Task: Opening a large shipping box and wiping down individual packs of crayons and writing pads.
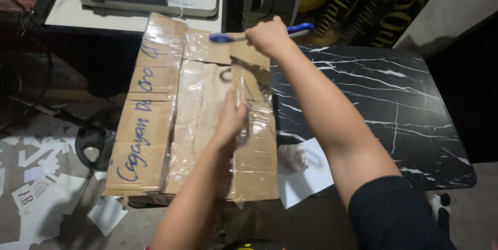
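A flat brown cardboard box (199,110), wrapped in clear glossy tape and marked with blue handwriting on one flap, is laid partly on the black marble-patterned tabletop (384,99), its left part overhanging the edge. The left hand (231,117) is pressed flat on the box's middle, fingers together, nothing gripped. The right hand (270,36) is closed around a blue-handled cutting tool (259,35) at the box's far edge; blade detail cannot be told. A white paper sheet (306,175) is seen just beside the box's near right corner. White paper scraps (46,188) are scattered on the floor.
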